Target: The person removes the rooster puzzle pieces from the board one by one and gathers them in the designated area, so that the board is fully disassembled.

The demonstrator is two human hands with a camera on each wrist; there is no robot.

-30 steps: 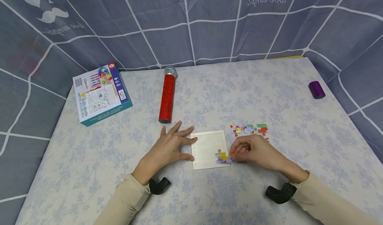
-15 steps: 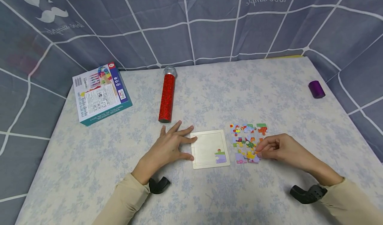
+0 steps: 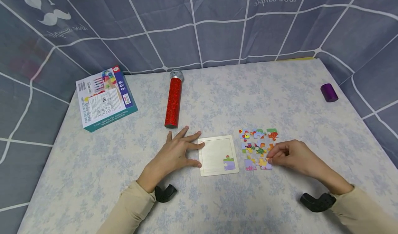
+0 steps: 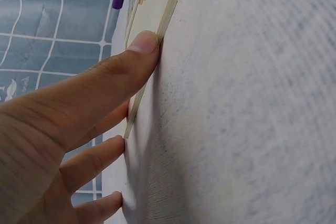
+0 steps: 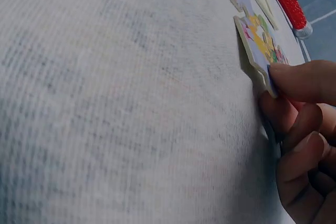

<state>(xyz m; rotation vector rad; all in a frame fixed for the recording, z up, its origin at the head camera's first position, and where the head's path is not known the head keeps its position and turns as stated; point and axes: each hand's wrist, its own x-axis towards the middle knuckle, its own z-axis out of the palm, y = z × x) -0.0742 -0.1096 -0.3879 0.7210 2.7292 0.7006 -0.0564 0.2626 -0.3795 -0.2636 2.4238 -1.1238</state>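
Note:
A square, pale wooden puzzle tray [image 3: 214, 151] lies flat, with one lilac and green jigsaw piece [image 3: 229, 164] in its lower right corner. My left hand [image 3: 175, 152] rests with spread fingers on the tray's left edge; in the left wrist view the straight thumb [image 4: 144, 43] lies on the rim. To the tray's right, several loose jigsaw pieces [image 3: 248, 147] lie in rough rows. At the bottom row's right end my right hand [image 3: 289, 158] pinches a yellow and lilac jigsaw piece [image 5: 254, 43] between thumb and forefinger. The other right fingers are curled under.
Behind the tray lies a red glittery microphone [image 3: 174, 101]. A teal and white box [image 3: 107, 97] sits at the back left, and a purple cylinder [image 3: 329, 93] near the right edge. Grey-blue curtains [image 3: 217, 37] border the patterned tablecloth [image 3: 217, 99].
My right hand has moved right, from the tray's lower right corner to the loose pieces, taking the yellow and lilac piece along. The left hand has stayed on the tray.

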